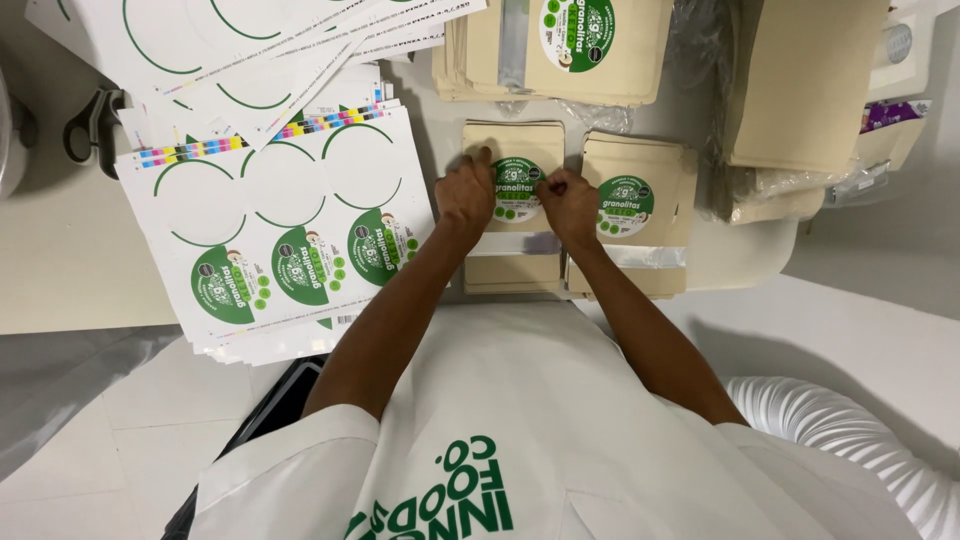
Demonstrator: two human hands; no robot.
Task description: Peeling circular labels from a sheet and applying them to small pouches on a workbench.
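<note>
A round green-and-white label (517, 189) sits on the upper face of a tan paper pouch (513, 150) at the middle of the cream table (60, 270), directly between the person's two hands. The left hand (466, 192) presses at the label's nine o'clock edge, fingers curled and narrow; the right hand (567, 205) bears on its three o'clock edge, likewise curled, neither seen gripping anything loose. Both hands touch the label about equally. The pouch's long axis runs from twelve to six o'clock, away from the body. Just beside it at three o'clock lies a second labelled pouch (632, 205). At nine o'clock are printed sticker sheets (275, 225), several circles already peeled away. At twelve o'clock lies a stack of more pouches (560, 45).
</note>
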